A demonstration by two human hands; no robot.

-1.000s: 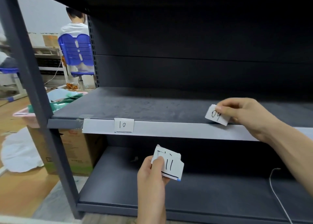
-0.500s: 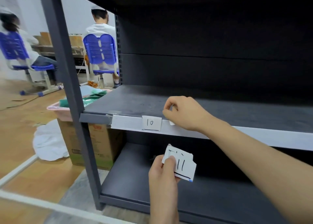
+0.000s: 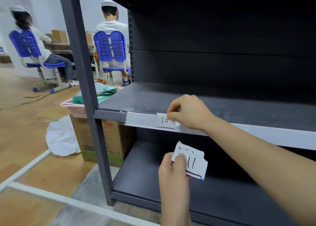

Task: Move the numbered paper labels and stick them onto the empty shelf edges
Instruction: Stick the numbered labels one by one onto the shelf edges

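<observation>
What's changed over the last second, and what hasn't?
The right hand carried the 09 label left along the shelf edge strip and now pinches it beside the 10 label, mostly hidden. The 10 label stayed stuck; the left hand still holds the 11 stack.

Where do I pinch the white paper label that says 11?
Pinch the free right edge of the white paper label marked 11, coming from the right: the left hand pins its left side, and the right side juts out clear.

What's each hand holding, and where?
Left hand pinches the label stack at its left edge. Right hand pinches a mostly hidden label, grip spot unclear.
</observation>
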